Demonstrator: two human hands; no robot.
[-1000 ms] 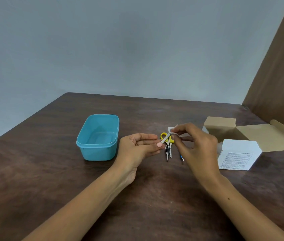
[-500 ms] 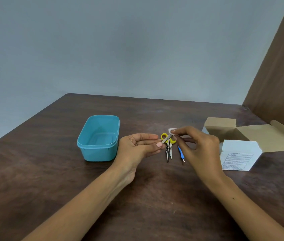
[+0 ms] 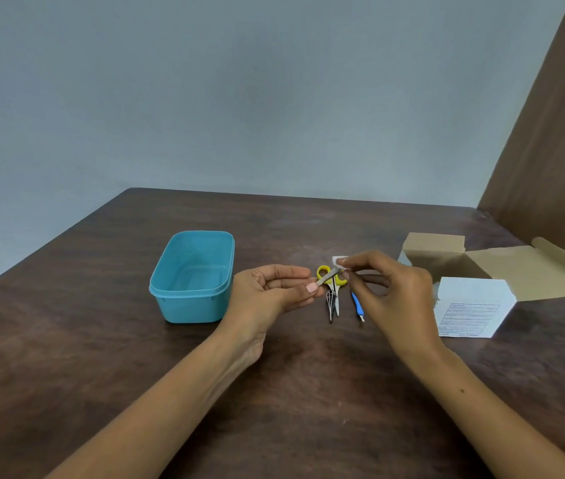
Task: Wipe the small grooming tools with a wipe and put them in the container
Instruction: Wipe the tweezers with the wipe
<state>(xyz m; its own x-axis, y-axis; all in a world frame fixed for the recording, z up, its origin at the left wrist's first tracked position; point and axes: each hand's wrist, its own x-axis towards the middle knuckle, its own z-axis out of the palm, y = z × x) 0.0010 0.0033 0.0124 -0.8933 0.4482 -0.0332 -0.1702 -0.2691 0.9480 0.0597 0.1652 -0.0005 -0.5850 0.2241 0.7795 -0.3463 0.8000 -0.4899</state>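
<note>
Since a second ago we have drawn our right hand and its wipe toward the far tip of the file; the container has stayed left of both hands on the worktop. Our left hand pinches the file's near end, our right pinches the wipe around its tip, above the scissors.

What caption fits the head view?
Left hand holds a metal tool; right hand wipes it beside the blue container.
</note>
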